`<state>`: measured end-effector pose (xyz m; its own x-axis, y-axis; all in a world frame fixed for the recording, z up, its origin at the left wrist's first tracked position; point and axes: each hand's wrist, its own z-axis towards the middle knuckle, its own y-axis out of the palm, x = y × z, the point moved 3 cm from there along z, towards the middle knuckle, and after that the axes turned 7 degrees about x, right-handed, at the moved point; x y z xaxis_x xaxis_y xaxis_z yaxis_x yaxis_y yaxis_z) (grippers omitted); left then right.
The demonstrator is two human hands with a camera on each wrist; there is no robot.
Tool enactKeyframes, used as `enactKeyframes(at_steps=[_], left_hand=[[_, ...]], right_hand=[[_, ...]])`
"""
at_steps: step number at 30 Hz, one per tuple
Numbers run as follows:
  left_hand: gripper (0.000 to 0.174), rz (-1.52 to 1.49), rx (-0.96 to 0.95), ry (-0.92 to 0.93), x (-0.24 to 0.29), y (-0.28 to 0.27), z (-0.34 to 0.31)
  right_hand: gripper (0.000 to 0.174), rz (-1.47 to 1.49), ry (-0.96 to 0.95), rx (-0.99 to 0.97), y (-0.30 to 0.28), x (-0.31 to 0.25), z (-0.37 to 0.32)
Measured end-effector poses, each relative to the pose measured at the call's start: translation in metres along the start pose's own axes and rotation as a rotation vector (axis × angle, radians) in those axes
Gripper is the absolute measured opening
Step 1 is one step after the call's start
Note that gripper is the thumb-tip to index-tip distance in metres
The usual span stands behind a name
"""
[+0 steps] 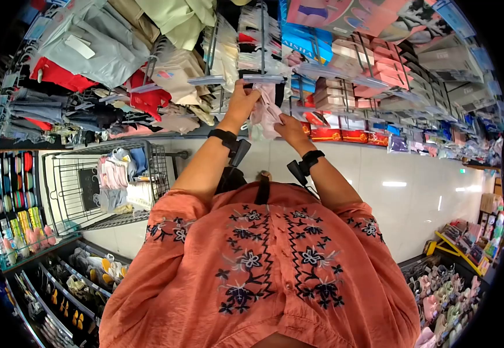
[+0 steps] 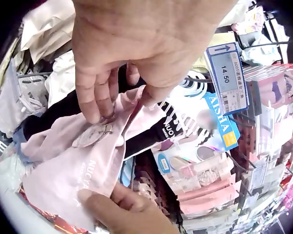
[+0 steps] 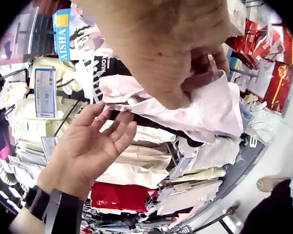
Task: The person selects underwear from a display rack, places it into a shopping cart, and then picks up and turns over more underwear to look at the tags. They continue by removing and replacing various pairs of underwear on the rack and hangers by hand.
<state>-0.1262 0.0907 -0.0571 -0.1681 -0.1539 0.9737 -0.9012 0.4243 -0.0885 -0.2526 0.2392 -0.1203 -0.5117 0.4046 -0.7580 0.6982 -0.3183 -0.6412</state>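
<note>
Pale pink underwear with white print hangs at the front of a rack in the head view. My left hand pinches its upper edge between thumb and fingers. Lower and to the right, my right hand pinches the cloth at its other side. In the left wrist view, a round pale sticker shows on the pink cloth. Behind it hang black underwear with white lettering and several white hangers.
A price label reading 14.50 stands beside the rack. Boxed goods fill the hooks to the right; grey and red garments hang left. A wire shopping cart holding clothes stands at left on the pale floor.
</note>
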Motion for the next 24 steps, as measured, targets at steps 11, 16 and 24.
enactKeyframes(at_steps=[11, 16, 24], left_hand=[[0.024, 0.125, 0.046, 0.056, 0.004, -0.005, 0.012], [0.027, 0.298, 0.004, 0.019, 0.013, -0.014, 0.004], [0.025, 0.206, -0.054, 0.107, 0.018, 0.0, -0.029]], right_hand=[[0.02, 0.561, 0.08, 0.078, -0.079, -0.022, 0.002], [0.019, 0.656, 0.084, 0.003, -0.092, -0.027, 0.001], [0.02, 0.67, 0.109, -0.034, -0.092, -0.025, -0.005]])
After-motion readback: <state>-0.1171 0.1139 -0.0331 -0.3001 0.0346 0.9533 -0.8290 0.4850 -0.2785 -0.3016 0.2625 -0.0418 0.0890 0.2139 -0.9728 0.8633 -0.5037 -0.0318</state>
